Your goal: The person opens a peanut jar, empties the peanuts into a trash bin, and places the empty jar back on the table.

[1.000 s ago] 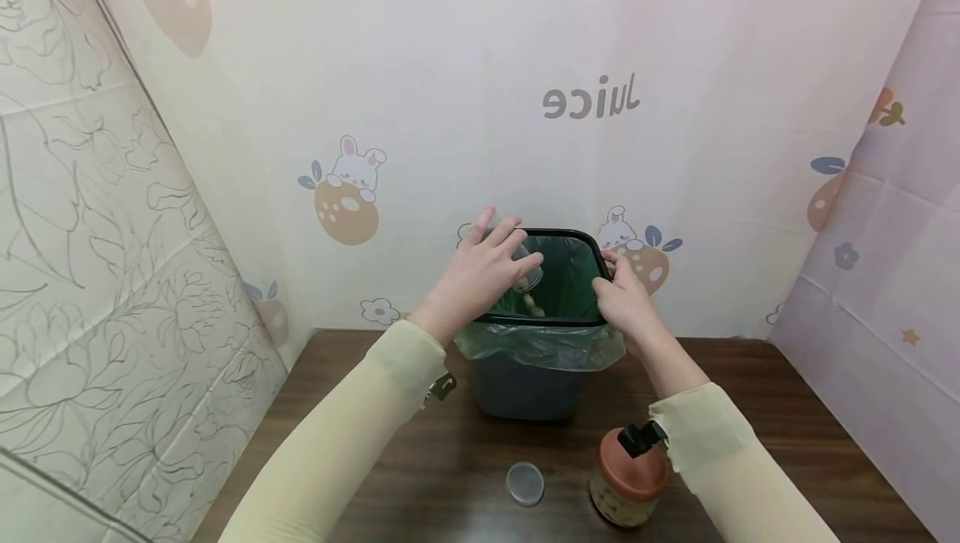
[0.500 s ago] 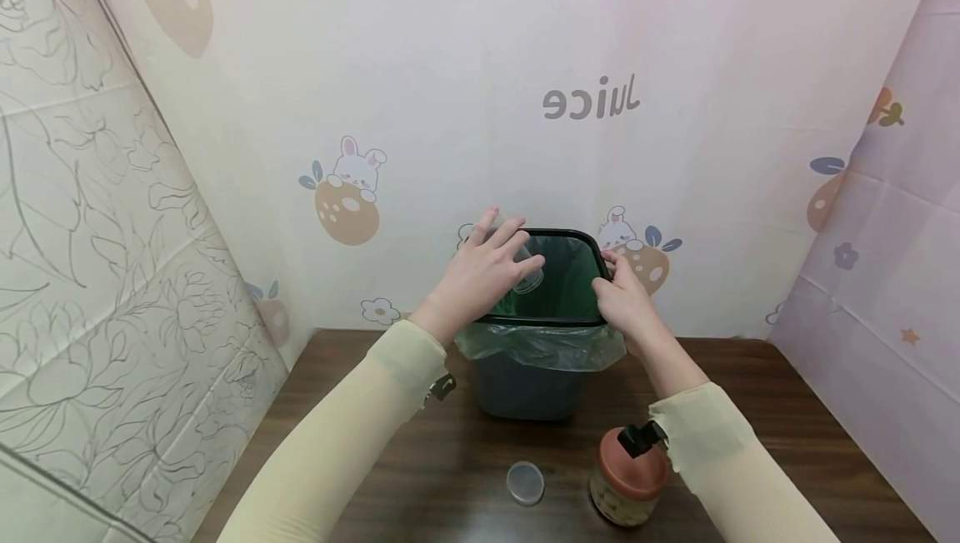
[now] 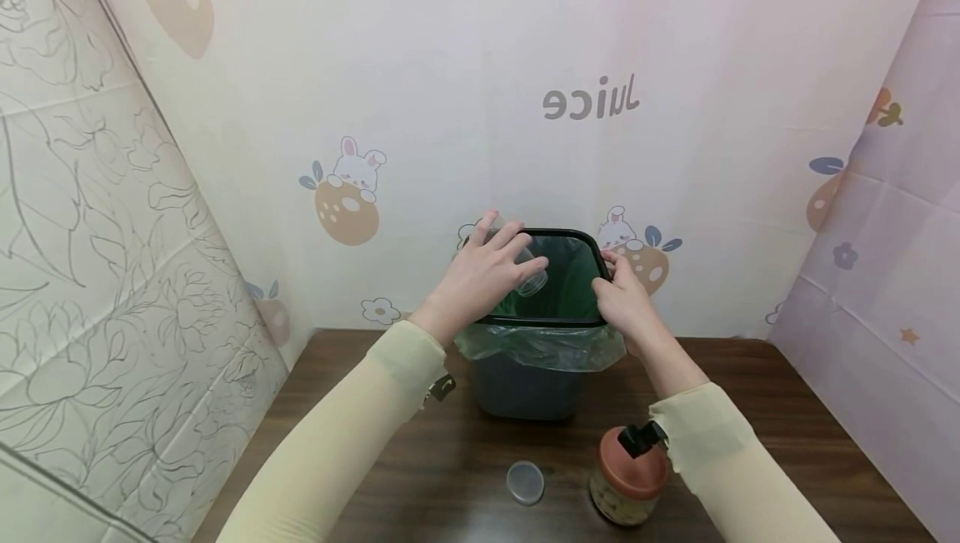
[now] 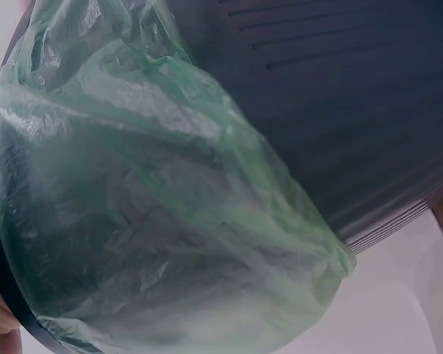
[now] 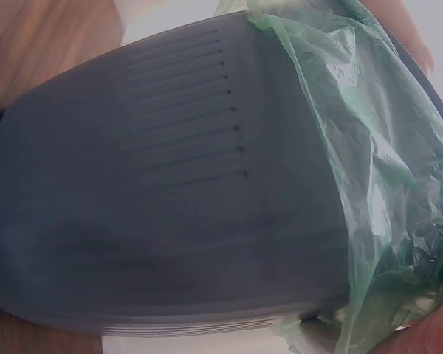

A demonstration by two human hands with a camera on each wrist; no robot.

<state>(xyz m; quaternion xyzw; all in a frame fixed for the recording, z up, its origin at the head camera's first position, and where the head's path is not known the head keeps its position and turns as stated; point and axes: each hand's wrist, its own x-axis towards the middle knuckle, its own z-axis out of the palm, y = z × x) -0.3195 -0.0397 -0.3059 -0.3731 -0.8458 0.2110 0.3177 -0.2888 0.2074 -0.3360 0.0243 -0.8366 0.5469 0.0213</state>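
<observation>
My left hand (image 3: 483, 276) holds a clear plastic container (image 3: 533, 283) tipped mouth-down over the trash bin (image 3: 528, 393). Most of that container is hidden behind the fingers. A thin green trash bag (image 3: 547, 350) lines the dark bin and folds out over its black rim. On the far right of the bin, my right hand (image 3: 628, 297) grips the rim, thumb toward the inside. The left wrist view is filled by the bag's folded edge (image 4: 170, 192) and the ribbed bin wall (image 4: 340, 118). From the right wrist, the same wall (image 5: 170, 228) shows large.
A small round translucent lid (image 3: 525, 483) lies on the dark wooden table (image 3: 420, 460) in front of the bin. To its right, below my right forearm, stands a jar with an orange-brown lid (image 3: 633, 464). Printed cloth walls (image 3: 450, 93) enclose the table's back and sides.
A second ago pale pieces were dropping out of the clear container into the bin; now none are seen falling. My left hand has shifted slightly right and down. My right hand stays on the rim.
</observation>
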